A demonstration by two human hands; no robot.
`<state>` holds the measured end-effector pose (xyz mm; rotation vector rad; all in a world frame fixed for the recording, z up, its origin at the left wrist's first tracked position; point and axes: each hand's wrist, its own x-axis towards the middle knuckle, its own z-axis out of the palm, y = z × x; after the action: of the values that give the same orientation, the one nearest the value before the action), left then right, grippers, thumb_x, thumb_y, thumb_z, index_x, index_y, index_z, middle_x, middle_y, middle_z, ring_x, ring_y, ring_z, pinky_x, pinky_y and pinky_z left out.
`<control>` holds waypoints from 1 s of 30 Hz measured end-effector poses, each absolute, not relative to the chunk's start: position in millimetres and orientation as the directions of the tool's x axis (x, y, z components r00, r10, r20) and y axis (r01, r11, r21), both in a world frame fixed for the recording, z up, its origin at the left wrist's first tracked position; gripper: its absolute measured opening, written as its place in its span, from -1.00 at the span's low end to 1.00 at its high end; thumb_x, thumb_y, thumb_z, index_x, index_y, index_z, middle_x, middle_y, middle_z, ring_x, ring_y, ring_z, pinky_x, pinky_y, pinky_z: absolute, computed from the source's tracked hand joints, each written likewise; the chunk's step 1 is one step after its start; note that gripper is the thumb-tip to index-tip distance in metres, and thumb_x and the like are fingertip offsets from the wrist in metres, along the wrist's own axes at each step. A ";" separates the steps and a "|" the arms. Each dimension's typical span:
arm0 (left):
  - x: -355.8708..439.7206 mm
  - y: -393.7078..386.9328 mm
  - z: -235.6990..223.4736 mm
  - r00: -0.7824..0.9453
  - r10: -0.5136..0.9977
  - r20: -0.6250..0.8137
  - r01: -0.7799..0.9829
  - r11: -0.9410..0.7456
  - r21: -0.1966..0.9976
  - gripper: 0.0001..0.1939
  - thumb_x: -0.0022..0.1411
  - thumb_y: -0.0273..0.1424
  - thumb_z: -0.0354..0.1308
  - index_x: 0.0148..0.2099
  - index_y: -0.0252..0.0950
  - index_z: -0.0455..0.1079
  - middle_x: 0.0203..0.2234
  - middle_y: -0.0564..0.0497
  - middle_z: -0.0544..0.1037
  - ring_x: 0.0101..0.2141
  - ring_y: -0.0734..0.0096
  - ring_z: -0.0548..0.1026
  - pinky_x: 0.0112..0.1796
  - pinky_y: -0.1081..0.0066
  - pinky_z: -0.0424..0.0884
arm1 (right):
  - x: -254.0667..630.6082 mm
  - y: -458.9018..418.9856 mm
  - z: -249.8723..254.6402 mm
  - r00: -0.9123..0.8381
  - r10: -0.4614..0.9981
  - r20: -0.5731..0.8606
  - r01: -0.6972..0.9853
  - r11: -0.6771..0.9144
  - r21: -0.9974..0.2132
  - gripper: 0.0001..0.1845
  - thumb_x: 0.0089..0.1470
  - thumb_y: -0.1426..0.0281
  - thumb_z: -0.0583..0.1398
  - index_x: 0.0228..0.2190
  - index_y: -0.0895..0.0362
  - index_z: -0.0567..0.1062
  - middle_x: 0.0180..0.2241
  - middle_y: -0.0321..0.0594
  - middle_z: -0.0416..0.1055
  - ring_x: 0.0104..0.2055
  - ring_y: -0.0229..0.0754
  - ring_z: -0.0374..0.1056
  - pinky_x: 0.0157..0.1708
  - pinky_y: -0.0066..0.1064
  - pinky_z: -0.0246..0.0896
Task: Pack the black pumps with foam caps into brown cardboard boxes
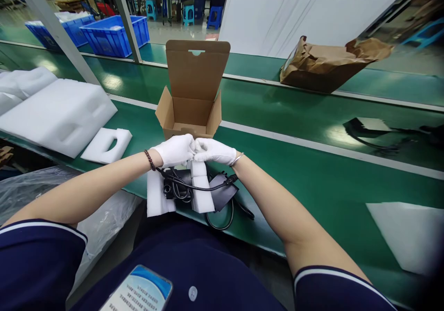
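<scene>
Both my hands wear white gloves and meet over the near edge of the green belt. My left hand [175, 150] and my right hand [214, 151] are closed, fingertips touching, gripping the top of a white foam insert [201, 191]. The insert holds a black device [180, 184] with a coiled black cable [222, 211] hanging off it. Just behind my hands stands an open brown cardboard box [189, 110] with its lid flap raised.
Stacked white foam blocks [55, 112] and a small foam piece [106, 145] lie at left. A crumpled brown paper bag [326, 66] sits on the far belt. A white foam sheet [409, 234] lies at right. Blue crates [111, 33] stand behind.
</scene>
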<state>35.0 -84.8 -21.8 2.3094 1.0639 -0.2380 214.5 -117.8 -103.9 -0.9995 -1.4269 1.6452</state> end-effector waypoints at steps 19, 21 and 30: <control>20.5 -93.0 -26.3 0.880 0.450 -0.148 0.473 -0.858 0.202 -0.73 0.33 -0.36 -0.08 -0.16 -0.27 0.45 -0.20 -0.12 0.54 -0.19 0.15 0.51 -0.19 0.27 0.37 | 224.1 -144.6 -75.6 -0.325 0.946 -0.005 0.543 0.182 -0.820 -0.67 -0.23 0.43 0.17 -0.28 0.12 0.37 -0.22 -0.26 0.42 -0.27 -0.19 0.30 -0.25 -0.37 0.21; 19.7 -97.3 -25.5 0.858 0.488 -0.164 0.514 -0.799 0.312 -0.72 0.30 -0.22 0.02 -0.13 -0.28 0.42 -0.20 -0.10 0.54 -0.22 0.18 0.50 -0.22 0.30 0.36 | 226.3 -140.8 -76.2 -0.399 0.916 -0.042 0.494 0.176 -0.851 -0.56 -0.25 0.45 0.15 -0.20 0.12 0.39 -0.18 -0.26 0.43 -0.20 -0.15 0.32 -0.20 -0.36 0.22; 19.8 -92.4 -42.5 0.831 0.509 -0.225 0.542 -0.651 0.531 -0.76 0.08 -0.22 0.25 -0.31 -0.27 0.36 -0.29 0.03 0.44 -0.32 0.35 0.42 -0.33 0.42 0.27 | 220.2 -127.9 -83.2 -0.390 0.917 -0.090 0.561 0.159 -0.812 -0.67 -0.23 0.45 0.21 -0.29 0.14 0.48 -0.31 -0.31 0.46 -0.29 -0.19 0.34 -0.29 -0.41 0.22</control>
<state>19.8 -92.4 -42.5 2.4092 0.7678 -0.0736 220.2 -127.9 -83.2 -1.4020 -2.0164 1.1187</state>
